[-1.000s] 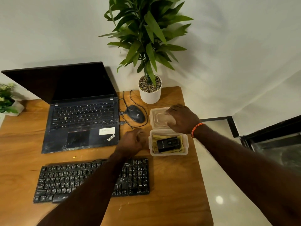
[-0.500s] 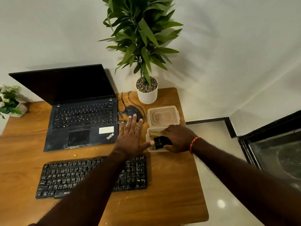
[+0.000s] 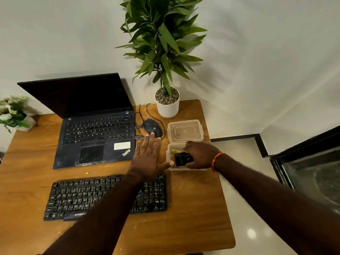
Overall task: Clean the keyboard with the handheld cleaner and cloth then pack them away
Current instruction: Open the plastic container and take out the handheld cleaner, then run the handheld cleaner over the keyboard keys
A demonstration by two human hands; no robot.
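Observation:
A black dusty keyboard (image 3: 77,197) lies at the front of the wooden desk (image 3: 193,214). To its right rear stands a clear plastic box (image 3: 168,154) holding a yellow cloth (image 3: 174,151) and a small black handheld cleaner (image 3: 182,159). My right hand (image 3: 200,154) grips the cleaner inside the box. My left hand (image 3: 149,157) lies flat with straight fingers on the desk just left of the box, its thumb touching the box's front corner. The box's clear lid (image 3: 184,131) lies behind the box.
An open black laptop (image 3: 92,129) sits at the back left, with a wired black mouse (image 3: 153,127) beside it. A tall potted plant in a white pot (image 3: 167,103) stands at the back, a small flower pot (image 3: 13,115) at far left. The desk's right edge drops to the tiled floor (image 3: 244,181).
My right hand left the lid behind the box, reached into the box and took hold of the cleaner. My left hand opened from a curled pose and spread flat beside the box.

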